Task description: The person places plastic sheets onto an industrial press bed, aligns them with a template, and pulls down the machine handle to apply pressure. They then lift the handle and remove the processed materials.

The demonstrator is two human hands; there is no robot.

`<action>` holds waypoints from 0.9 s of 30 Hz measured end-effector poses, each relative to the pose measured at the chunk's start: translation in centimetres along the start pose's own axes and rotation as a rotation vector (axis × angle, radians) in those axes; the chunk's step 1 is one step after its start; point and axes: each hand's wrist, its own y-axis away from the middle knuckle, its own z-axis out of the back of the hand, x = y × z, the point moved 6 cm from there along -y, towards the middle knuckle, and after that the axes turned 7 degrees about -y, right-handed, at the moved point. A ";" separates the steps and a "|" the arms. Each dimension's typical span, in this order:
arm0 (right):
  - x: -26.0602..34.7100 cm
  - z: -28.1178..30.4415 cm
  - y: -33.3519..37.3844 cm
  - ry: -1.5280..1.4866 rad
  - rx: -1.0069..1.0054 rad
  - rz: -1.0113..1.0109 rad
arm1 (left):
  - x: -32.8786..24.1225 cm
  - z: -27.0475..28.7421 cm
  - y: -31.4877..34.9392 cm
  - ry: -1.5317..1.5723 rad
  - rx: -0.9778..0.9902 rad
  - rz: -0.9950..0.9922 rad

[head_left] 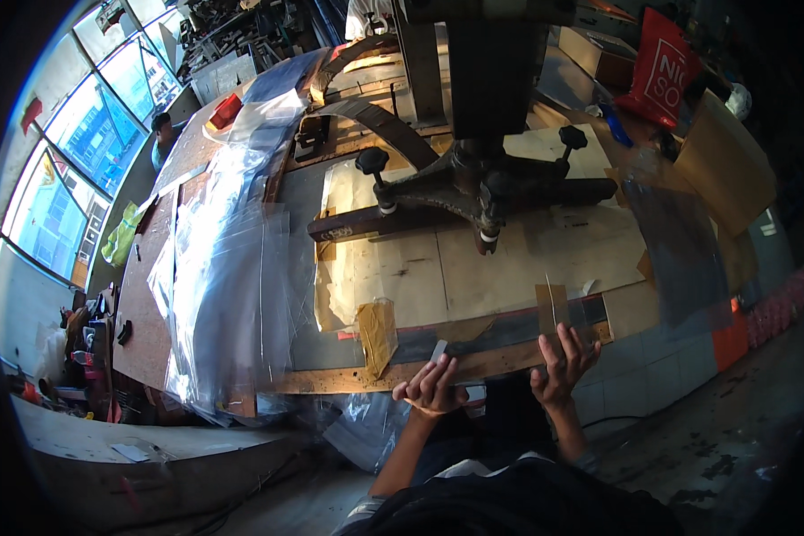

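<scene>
Along a wood-edged counter's [308,382] front, the left hand [431,388] is pinching a small pale flat strip [439,349], probably light, stiff and best held by its edges, while the right hand [561,368], its grip unclear, is resting at a translucent brown sheet [544,310].

Dark top [554,500], whitish fabric [464,468] along its front edge, greyish sleeve ends [362,510]. Legwear [509,415] looks dark, probably trousers; heavy shadow.

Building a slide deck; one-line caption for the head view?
Left hand at a small pale strip, right hand nearby, along a wooden table edge before a dark metal machine.
</scene>
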 end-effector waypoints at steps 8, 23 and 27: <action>-5.0 7.1 -1.5 -0.360 0.034 -0.266 | 4.2 5.4 -0.2 0.120 0.167 0.046; -5.4 7.6 -4.6 -0.618 0.198 -0.187 | 6.5 4.3 -5.7 0.154 0.584 0.113; -6.5 8.1 -5.6 -0.816 -0.008 -0.269 | 6.3 4.4 -6.9 0.306 0.364 0.316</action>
